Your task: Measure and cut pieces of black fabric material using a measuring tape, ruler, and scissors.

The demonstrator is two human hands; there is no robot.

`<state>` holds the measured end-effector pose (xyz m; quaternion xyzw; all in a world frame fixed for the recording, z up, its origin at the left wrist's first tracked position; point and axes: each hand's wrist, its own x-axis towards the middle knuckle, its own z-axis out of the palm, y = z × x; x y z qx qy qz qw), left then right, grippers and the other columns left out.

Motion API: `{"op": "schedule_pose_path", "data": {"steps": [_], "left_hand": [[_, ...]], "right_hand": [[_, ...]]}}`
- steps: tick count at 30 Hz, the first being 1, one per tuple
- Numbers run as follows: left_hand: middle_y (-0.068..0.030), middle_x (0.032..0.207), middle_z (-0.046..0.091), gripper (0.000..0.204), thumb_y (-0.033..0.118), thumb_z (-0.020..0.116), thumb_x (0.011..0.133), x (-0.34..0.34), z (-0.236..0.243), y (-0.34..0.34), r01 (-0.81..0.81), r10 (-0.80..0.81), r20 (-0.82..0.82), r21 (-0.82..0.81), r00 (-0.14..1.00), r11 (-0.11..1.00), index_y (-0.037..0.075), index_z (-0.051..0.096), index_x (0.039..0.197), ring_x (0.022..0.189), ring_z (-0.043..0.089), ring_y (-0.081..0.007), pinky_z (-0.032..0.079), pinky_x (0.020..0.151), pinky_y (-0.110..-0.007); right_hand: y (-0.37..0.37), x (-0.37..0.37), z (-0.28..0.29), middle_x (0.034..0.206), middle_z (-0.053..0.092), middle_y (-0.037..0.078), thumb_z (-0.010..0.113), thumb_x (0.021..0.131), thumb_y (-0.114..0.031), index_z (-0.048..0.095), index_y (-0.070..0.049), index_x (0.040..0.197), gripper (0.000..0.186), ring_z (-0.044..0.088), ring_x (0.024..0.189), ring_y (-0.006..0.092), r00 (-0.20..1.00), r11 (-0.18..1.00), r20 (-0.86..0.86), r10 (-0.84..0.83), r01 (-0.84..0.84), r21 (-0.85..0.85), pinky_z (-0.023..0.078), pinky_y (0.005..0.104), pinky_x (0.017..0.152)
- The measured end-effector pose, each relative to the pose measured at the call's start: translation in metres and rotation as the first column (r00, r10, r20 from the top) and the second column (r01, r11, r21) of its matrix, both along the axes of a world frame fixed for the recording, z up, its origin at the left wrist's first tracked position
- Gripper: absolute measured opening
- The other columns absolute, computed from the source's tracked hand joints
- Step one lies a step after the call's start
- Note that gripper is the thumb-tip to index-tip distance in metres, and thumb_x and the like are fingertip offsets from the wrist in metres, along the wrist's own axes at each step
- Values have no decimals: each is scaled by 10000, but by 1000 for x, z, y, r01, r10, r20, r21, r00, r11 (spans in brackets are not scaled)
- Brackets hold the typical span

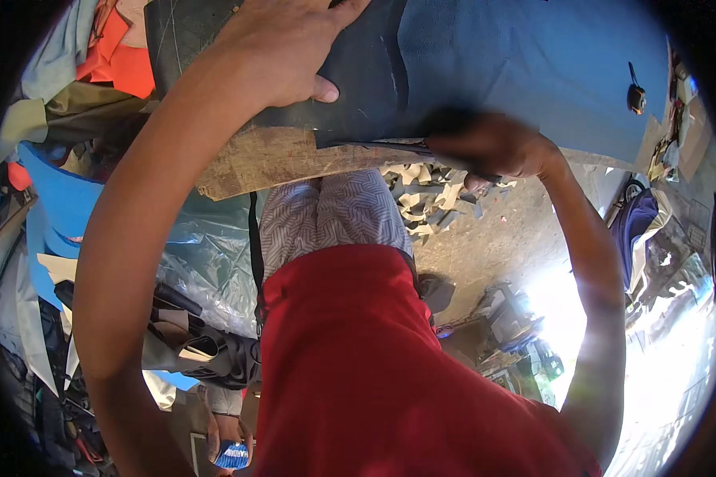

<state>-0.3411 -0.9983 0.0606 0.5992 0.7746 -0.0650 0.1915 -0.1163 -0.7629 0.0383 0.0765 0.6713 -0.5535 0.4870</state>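
Note:
A wide dark sheet (360,83), perhaps leather or vinyl, covers the table at the top of the view. Its right part shines blue in the light, and a black wavy band crosses it. Flat on the sheet's left part lies my left hand (282,56), thumb spread; its fingertips run out of view. My right hand (505,145) is smeared by motion at the sheet's near edge. Its fingers curl round a blurred dark thing (453,123) whose kind I cannot make out. A thin dark piece (390,146) extends leftward from it along the edge.
The wooden table edge (266,159) runs just before my legs. A small black and orange tool (636,98) lies at the sheet's far right. Scraps (426,195) litter the floor below. Coloured material (123,60) is heaped at left, near clear plastic (215,258).

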Motion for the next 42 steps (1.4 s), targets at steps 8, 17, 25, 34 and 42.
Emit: {"op": "schedule_pose_path", "data": {"steps": [8,17,25,34,42], "left_hand": [[-248,1714,193,1032,384,830,865,-11,-3,8,-6,44,254,-151,966,989,0,270,1642,1587,168,-408,201,1253,-637],[-254,1705,203,1031,388,825,870,-16,12,18,28,77,374,-268,924,963,-10,268,1640,1580,178,-412,179,1256,-645],[-255,1703,206,1037,395,827,868,-14,15,24,72,22,278,-322,960,944,-16,268,1638,1574,187,-416,182,1250,-653],[-251,1704,207,1047,417,833,858,-13,15,16,30,41,307,-225,951,974,-13,277,1634,1575,187,-416,216,1235,-653],[-254,1705,206,1057,410,844,847,-15,5,6,24,19,311,-134,950,991,-12,277,1633,1573,202,-423,238,1228,-649]], "right_hand": [[-7,3,0,821,747,69,960,745,-151,706,-77,1380,689,443,579,143,993,996,74,-89,89,4,345,238,599],[-7,27,-19,845,753,75,949,782,-234,704,-68,1382,669,490,595,148,983,979,2,-182,181,-94,382,252,589],[-17,25,-10,834,746,69,949,774,-219,704,-75,1383,673,469,595,150,969,964,8,-246,246,-96,373,262,586],[-24,18,-10,744,674,37,978,724,-291,718,-85,1364,721,406,580,148,985,986,42,-167,167,5,337,270,572],[-24,12,-7,714,636,20,981,722,-330,727,-91,1350,719,360,585,152,987,989,58,-147,148,-11,319,279,571]]}}
